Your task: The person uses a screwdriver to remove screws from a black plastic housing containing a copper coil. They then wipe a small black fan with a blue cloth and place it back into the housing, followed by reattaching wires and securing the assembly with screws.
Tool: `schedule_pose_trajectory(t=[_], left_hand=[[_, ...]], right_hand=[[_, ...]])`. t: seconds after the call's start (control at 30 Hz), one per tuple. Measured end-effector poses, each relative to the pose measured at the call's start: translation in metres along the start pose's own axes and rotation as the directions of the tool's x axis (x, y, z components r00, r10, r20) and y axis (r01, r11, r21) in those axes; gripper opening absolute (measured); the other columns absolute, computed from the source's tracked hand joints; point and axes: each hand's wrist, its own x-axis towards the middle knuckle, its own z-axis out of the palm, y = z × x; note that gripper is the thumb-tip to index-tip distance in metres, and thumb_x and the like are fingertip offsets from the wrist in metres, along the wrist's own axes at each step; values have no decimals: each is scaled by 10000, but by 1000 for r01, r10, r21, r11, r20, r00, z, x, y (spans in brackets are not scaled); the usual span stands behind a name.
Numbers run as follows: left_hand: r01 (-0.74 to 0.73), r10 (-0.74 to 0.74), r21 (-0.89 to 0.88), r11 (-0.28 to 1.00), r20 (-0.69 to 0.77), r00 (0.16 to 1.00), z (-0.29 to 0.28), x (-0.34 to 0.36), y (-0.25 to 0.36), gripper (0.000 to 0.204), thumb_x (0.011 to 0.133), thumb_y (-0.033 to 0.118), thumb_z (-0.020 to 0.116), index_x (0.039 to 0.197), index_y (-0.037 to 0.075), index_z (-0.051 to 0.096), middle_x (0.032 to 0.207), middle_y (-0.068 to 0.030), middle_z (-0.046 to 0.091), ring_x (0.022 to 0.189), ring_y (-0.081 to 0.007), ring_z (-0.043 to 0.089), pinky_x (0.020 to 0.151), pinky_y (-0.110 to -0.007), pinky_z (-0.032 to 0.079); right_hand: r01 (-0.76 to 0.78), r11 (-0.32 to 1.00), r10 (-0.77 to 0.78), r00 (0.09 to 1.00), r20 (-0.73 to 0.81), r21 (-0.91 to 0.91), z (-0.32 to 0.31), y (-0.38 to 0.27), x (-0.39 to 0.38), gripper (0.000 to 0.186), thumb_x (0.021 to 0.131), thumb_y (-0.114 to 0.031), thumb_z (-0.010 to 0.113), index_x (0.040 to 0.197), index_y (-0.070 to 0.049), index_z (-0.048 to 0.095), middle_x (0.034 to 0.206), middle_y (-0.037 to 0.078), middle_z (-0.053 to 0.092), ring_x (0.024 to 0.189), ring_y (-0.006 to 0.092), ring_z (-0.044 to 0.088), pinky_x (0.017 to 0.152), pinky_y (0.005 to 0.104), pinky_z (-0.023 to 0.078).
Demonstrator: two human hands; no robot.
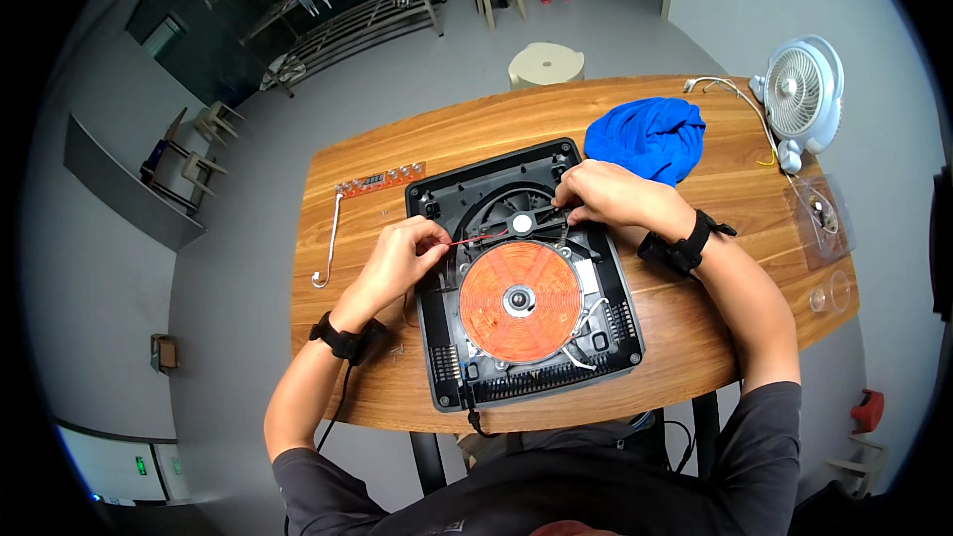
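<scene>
An opened induction cooker base (430, 337) of black plastic lies on the wooden table before me. Its round copper coil (486, 313) sits in the middle, and a black cooling fan (521, 225) with a white hub is behind the coil. My left hand (405, 256) pinches a thin red wire (476, 239) that runs to the fan. At the fan's right side, my right hand (608, 197) has its fingers bent down against the fan frame; what lies between the fingertips is hidden.
A circuit board strip (382, 181) with a white cable (334, 238) lies at the left. Behind my right hand is a blue cloth (647, 139). A white desk fan (797, 94), a clear plastic bag (822, 223) and a clear cup (831, 292) are at the right. Small screws (398, 349) lie near my left wrist.
</scene>
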Motion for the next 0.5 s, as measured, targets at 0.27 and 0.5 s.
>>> schedule_pose_trajectory(t=[0.27,0.5], left_hand=[[-165,165,129,978,4,986,1,-6,2,110,914,2,715,1024,1,728,927,-151,703,840,-317,722,739,-381,578],[-180,168,189,965,80,983,2,-18,6,173,937,53,678,1107,68,704,961,-137,717,921,-380,705,785,-462,577]], right_hand=[[16,1000,-16,1000,-13,-25,2,3,0,305,796,-81,831,1086,-8,773,1011,185,775,992,347,743,847,420,591],[34,999,-34,999,-23,-12,5,6,1,290,784,-92,840,1043,9,758,960,186,742,948,375,712,820,445,560]])
